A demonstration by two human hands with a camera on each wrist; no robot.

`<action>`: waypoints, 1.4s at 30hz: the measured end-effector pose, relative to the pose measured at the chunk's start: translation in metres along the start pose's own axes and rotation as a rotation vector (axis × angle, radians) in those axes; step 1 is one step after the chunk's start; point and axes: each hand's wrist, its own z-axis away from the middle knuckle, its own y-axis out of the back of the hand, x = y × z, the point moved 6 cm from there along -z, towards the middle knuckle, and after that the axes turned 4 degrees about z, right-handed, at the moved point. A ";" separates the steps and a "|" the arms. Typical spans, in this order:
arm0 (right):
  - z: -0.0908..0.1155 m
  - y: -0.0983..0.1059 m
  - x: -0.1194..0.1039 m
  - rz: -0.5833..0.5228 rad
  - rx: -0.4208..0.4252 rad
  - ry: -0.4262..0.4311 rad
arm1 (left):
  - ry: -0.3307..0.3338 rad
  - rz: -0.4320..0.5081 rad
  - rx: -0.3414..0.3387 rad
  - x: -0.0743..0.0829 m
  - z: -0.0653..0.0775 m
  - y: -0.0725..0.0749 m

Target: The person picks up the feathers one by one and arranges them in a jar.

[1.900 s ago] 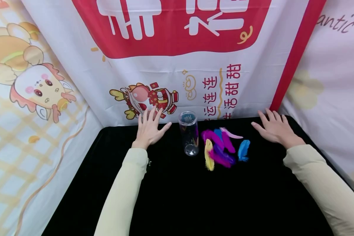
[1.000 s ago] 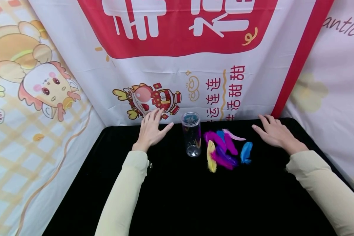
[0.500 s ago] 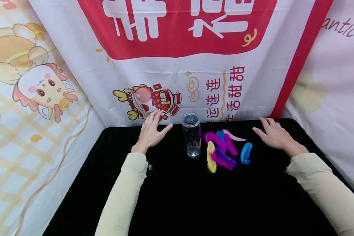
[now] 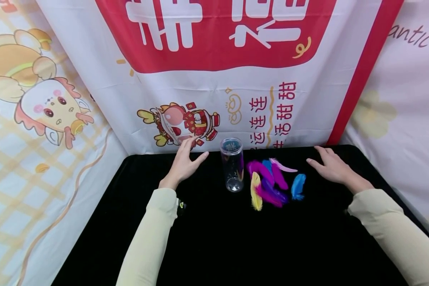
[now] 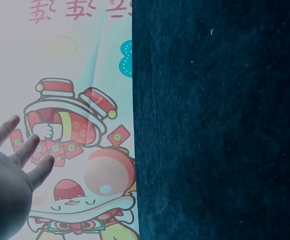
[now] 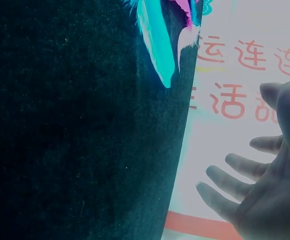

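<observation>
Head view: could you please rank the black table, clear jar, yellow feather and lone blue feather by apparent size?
1. Black table
2. Clear jar
3. Yellow feather
4. Lone blue feather, clearly shorter

I face a black surface [image 4: 236,242] carrying a clear upright container [image 4: 232,169] near its far edge; right of that lie clustered magenta, purple, yellow, blue and pink feathers [image 4: 269,194], with another blue feather [image 4: 298,185] just apart

Toward the far edge of my worktop [image 4: 207,246], feathers [image 4: 269,190] partly hid one another; the left wrist view cropped my left grip [image 5: 7,192].
</observation>
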 end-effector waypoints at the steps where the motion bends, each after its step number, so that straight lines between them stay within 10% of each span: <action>1: 0.000 0.000 0.000 -0.005 0.005 0.003 | -0.003 0.013 0.003 0.000 0.000 0.000; 42: 0.015 -0.009 0.001 -0.125 0.028 -0.008 | 0.022 0.567 0.047 0.033 0.006 0.004</action>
